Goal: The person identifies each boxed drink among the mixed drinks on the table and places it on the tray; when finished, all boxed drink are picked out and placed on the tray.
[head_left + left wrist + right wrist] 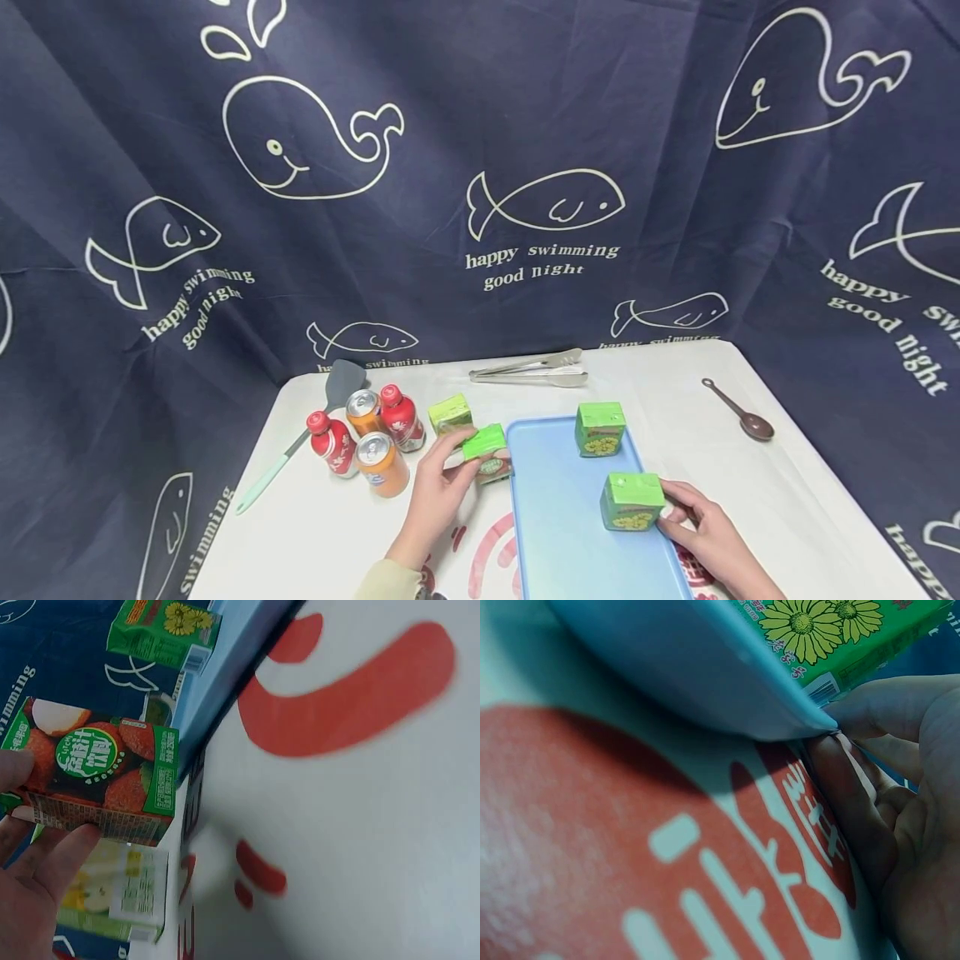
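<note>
My left hand (442,475) grips a lychee juice box (491,468) by its upper part, thumb on one side and fingers on the other, beside the blue tray's left edge. In the left wrist view the lychee box (94,754) shows its printed front. Behind it stands a yellow-green juice box (450,412). My right hand (701,529) pinches the right rim of the blue tray (558,517); the right wrist view has fingers on both sides of that rim (795,724). Right by those fingertips, a green chrysanthemum drink box (632,502) stands on the tray.
Another green drink box (600,430) stands farther back on the tray. To the left are red-capped bottles (333,446), orange cans (382,467) and a spatula (273,483). Metal tongs (528,369) lie at the back, a brown spoon (750,421) at right.
</note>
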`<state>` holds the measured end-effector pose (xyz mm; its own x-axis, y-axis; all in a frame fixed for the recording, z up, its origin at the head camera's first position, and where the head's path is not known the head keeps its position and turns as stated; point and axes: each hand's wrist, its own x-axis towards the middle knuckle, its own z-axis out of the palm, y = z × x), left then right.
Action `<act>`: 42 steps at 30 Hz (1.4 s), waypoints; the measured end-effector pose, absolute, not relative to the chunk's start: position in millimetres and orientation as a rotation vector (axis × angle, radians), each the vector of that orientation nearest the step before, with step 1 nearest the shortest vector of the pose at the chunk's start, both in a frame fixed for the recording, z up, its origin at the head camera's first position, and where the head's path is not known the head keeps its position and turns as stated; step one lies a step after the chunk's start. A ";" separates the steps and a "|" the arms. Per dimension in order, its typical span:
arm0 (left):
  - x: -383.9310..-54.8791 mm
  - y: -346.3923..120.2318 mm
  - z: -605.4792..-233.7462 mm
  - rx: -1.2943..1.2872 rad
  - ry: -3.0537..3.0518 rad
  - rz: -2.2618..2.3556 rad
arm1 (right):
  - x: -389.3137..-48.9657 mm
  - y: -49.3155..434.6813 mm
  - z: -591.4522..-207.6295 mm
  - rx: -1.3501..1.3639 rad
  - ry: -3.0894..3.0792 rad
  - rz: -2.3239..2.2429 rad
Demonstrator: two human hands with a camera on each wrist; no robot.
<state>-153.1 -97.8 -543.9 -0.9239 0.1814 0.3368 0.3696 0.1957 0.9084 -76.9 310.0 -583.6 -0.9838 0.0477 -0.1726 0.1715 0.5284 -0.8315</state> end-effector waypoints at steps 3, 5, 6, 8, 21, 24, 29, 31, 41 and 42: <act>-158.1 -89.2 -544.3 -0.516 -2.329 -1.832 | -77.3 310.5 -583.7 0.186 2.631 -1.451; -161.5 -83.6 -543.9 -0.519 -2.339 -1.837 | -77.2 310.5 -583.4 0.182 2.631 -1.459; -163.3 -80.8 -543.2 -0.528 -2.339 -1.836 | -76.8 310.3 -583.2 0.185 2.632 -1.463; -166.9 -75.2 -542.2 -0.545 -2.343 -1.838 | -76.1 309.9 -582.5 0.188 2.632 -1.468; -185.0 -44.6 -538.3 -0.658 -2.295 -1.837 | -76.2 309.8 -584.1 0.184 2.652 -1.474; -186.9 -39.7 -537.8 -0.681 -2.303 -1.836 | -76.2 309.7 -584.2 0.179 2.651 -1.474; -189.9 -32.6 -542.1 -0.706 -2.338 -1.811 | -76.9 309.5 -583.6 0.197 2.633 -1.469; -190.6 -30.0 -544.2 -0.706 -2.349 -1.807 | -77.1 309.5 -583.5 0.203 2.630 -1.466; -192.5 -16.6 -545.4 -0.697 -2.361 -1.808 | -76.0 309.1 -581.3 0.203 2.616 -1.458; -192.6 -16.0 -545.3 -0.696 -2.364 -1.808 | -75.8 309.1 -581.3 0.203 2.611 -1.462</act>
<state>-192.6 -16.0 -545.3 -0.8928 0.3012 0.3348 0.4021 0.1980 0.8939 -75.8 309.1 -581.3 -0.9807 0.0483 -0.1893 0.1866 0.5181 -0.8347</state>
